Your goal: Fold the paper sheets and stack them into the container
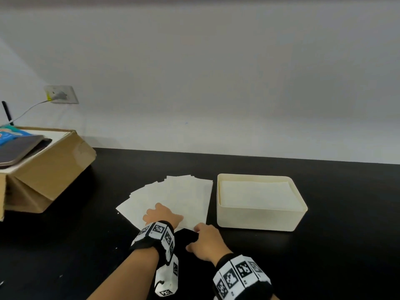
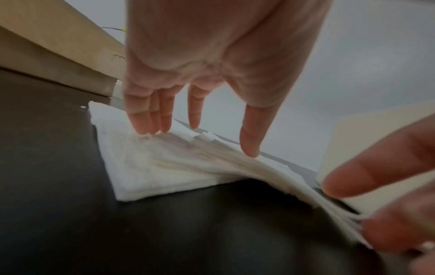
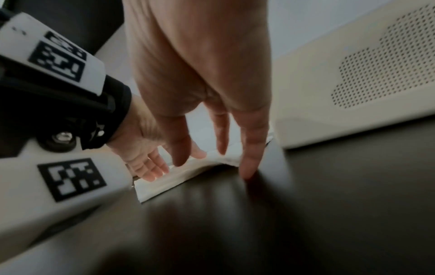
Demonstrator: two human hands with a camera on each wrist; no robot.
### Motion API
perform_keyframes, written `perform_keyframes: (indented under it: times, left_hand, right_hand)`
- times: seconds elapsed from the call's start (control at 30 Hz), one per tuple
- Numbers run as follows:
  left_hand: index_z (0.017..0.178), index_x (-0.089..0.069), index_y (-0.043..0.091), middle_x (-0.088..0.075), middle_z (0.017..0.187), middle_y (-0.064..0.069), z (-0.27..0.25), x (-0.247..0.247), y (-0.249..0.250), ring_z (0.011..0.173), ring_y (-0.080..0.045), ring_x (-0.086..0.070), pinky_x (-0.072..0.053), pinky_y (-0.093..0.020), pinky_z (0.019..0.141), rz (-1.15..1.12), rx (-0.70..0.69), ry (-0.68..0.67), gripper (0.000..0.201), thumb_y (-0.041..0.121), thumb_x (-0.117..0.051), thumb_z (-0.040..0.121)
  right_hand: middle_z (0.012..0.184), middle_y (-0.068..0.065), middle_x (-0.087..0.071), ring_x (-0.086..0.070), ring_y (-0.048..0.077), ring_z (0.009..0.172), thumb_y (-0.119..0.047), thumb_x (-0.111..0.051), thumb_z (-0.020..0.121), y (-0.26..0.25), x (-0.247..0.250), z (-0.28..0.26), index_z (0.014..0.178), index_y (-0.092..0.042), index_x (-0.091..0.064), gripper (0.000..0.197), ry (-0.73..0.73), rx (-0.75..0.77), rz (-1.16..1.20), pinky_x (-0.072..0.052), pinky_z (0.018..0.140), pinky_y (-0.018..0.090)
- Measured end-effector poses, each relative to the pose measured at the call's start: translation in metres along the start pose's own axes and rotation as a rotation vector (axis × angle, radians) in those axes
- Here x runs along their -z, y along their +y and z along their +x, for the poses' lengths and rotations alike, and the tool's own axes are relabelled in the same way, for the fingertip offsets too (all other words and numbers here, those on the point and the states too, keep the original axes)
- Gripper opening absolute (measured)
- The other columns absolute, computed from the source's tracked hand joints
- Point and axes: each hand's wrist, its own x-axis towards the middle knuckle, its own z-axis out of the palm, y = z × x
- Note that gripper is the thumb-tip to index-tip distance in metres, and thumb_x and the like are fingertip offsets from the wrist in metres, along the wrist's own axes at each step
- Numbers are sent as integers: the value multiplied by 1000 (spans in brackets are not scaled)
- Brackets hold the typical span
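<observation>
The left hand (image 1: 162, 215) is laid flat, fingers straight and slightly spread, on the near end of the fanned paper sheets (image 1: 173, 199); in the left wrist view its fingertips (image 2: 143, 126) are seen pressing the top sheet while the thumb is held just above it. The right hand (image 1: 206, 241) is placed at the near right corner of the sheets, fingers extended and relaxed; in the left wrist view the lifted edges of the sheets (image 2: 294, 186) are seen between the thumb and a finger of this hand, though whether they are truly pinched cannot be told. In the right wrist view one fingertip (image 3: 247, 173) is set down on the dark counter (image 1: 324, 256) beside the raised corner of paper (image 3: 188, 171).

The sheets are spread in a fan on the counter, directly ahead of both hands, with their long axes running away from the person and the fan opened toward the far left. Just to the right of the sheets, close but apart, the cream container (image 1: 259, 219) is stood with its long side toward the person; folded paper (image 1: 255, 194) is stacked flat inside it, nearly to the rim. A cardboard box (image 1: 49, 169) is seen at the far left of the counter.
</observation>
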Motion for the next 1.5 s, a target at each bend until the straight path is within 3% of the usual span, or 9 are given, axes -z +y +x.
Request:
perform_keyframes:
  times: [0.2, 0.37, 0.7, 0.93, 1.1, 1.2, 1.3, 1.37, 1.5]
  left_hand:
    - [130, -39, 11, -41, 131, -13, 11, 2, -5, 123, -28, -38, -40, -33, 95, -38, 47, 21, 76, 51, -70, 74]
    - [130, -37, 8, -38, 132, -13, 12, 0, -3, 123, -29, -41, -42, -36, 97, -84, 40, 49, 76, 43, -74, 73]
    - [108, -58, 16, -45, 124, -8, 16, -1, -1, 121, -25, -36, -38, -30, 97, 97, 49, 76, 50, 52, -66, 75]
    - [120, -52, 13, -50, 125, -9, 22, -6, 1, 120, -26, -44, -42, -31, 93, 11, -12, 27, 46, 35, -64, 81]
    - [122, -50, 10, -48, 127, -12, 22, -9, 3, 117, -29, -49, -46, -34, 93, -59, -86, 34, 49, 28, -65, 80]
    - [116, -55, 10, -49, 122, -11, 21, -11, 3, 113, -29, -50, -46, -32, 87, -49, -134, 42, 40, 27, -63, 81]
    - [108, -57, 8, -56, 113, -10, 21, -13, 2, 102, -25, -55, -48, -30, 80, -95, -187, 31, 36, 29, -64, 80]
    - [114, -55, 6, -59, 114, -8, 21, -14, 3, 104, -23, -57, -45, -26, 78, -154, -207, -15, 44, 34, -65, 81]
    - [122, -54, 6, -62, 121, -7, 20, -13, 4, 110, -26, -60, -47, -27, 87, -256, -184, -89, 56, 40, -68, 80]
  right_hand:
    - [135, 11, -35, -44, 25, 125, -23, -62, 87, -6, -6, 25, 137, -8, -37, 57, 87, -66, 159, -39, 101, 23]
    - [135, 14, -41, -46, 27, 124, -19, -63, 87, -6, -8, 38, 134, -2, -34, 57, 197, -143, 318, -41, 99, 26]
    - [124, 13, -57, -55, 28, 115, -32, -61, 87, -7, -18, 59, 124, -1, -47, 50, 262, -244, 572, -48, 97, 36]
    - [120, 14, -58, -57, 31, 109, -26, -55, 91, -10, -22, 68, 122, -3, -45, 40, 325, -274, 681, -51, 93, 45]
    - [117, 13, -57, -57, 28, 100, -19, -46, 92, -8, -19, 72, 121, -3, -46, 33, 306, -292, 710, -53, 90, 44]
    - [108, 8, -52, -50, 21, 85, -13, -42, 93, -6, -14, 72, 121, -4, -46, 30, 261, -276, 713, -55, 74, 36]
    - [117, 11, -54, -51, 23, 89, -11, -43, 92, -6, -10, 70, 121, -4, -49, 30, 213, -255, 686, -55, 73, 36]
    - [120, 12, -55, -53, 24, 93, -12, -44, 93, -6, -11, 69, 120, -4, -50, 29, 190, -234, 639, -55, 76, 36]
    - [119, 10, -57, -56, 24, 100, -14, -45, 94, -2, -11, 67, 118, -5, -52, 27, 145, -198, 575, -56, 75, 33]
